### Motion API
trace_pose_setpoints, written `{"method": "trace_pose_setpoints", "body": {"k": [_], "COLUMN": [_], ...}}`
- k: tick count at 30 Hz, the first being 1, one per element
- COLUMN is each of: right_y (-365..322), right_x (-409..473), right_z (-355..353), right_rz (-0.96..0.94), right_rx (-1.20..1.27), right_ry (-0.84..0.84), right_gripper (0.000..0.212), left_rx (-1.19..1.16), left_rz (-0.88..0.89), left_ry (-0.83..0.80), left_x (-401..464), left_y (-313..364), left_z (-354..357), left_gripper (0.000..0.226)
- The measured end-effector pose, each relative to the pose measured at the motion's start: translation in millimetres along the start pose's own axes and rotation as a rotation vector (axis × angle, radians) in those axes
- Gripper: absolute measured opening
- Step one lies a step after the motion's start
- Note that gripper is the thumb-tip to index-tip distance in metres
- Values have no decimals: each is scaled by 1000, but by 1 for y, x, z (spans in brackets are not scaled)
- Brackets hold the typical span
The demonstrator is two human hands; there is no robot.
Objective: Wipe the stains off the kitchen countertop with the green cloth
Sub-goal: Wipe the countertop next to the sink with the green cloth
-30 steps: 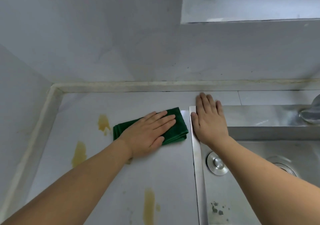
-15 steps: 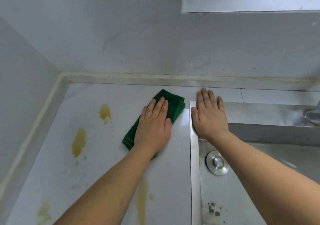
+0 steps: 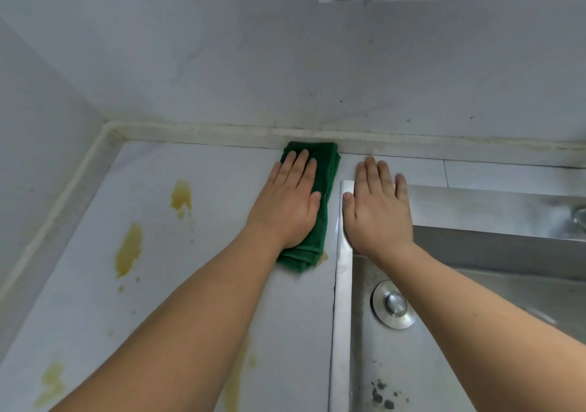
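Observation:
The folded green cloth [image 3: 328,170] lies lengthwise on the pale countertop [image 3: 206,170], its far end against the back ledge. My left hand [image 3: 290,202] presses flat on the cloth with straight fingers. My right hand [image 3: 377,209] rests flat on the steel sink's left rim [image 3: 344,285], fingers straight, holding nothing. Yellow-brown stains mark the countertop: one at the far left [image 3: 181,194], a larger one below it [image 3: 128,250], one near the front left [image 3: 52,383], and a streak [image 3: 234,386] beside my left forearm. A small brown smear [image 3: 322,258] shows at the cloth's near end.
The steel sink [image 3: 507,253] fills the right side, with a round drain knob [image 3: 394,304] and dark specks [image 3: 385,395] on its deck. Grey walls meet at the left back corner [image 3: 109,126]. A raised caulked ledge [image 3: 444,145] runs along the back.
My left hand has slid the cloth away from me to the back ledge, turning it lengthwise. My right hand has stayed on the sink rim.

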State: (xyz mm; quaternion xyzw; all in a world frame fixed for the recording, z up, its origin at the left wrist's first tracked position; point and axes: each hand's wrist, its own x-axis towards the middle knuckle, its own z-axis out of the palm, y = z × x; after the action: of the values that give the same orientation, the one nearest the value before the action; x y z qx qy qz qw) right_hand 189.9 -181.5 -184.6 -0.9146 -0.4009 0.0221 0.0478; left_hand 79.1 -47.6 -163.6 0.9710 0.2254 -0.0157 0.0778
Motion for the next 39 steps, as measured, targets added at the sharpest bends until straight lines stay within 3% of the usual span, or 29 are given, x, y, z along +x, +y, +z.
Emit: {"method": "trace_pose_setpoints", "body": {"k": [9, 17, 23, 32, 39], "right_y": [0, -3, 0, 2, 2], "right_x": [0, -6, -3, -1, 1], "right_z": [0, -13, -7, -1, -3], "right_rz": [-10, -5, -4, 2, 24], "right_rx": [-33, -1, -17, -57, -55], "right_ry": [8, -37, -10, 14, -27], "right_gripper": [68, 62, 61, 69, 71], "left_rx": [25, -14, 0, -5, -16], "left_rz": [-32, -67, -25, -95, -88], "left_ry": [17, -87, -54, 30, 48], "left_x": [6, -119, -76, 9, -26], "left_y": [10, 43, 38, 33, 27], "left_z": [2, 9, 10, 10, 11], "left_gripper": [63, 68, 66, 63, 63]}}
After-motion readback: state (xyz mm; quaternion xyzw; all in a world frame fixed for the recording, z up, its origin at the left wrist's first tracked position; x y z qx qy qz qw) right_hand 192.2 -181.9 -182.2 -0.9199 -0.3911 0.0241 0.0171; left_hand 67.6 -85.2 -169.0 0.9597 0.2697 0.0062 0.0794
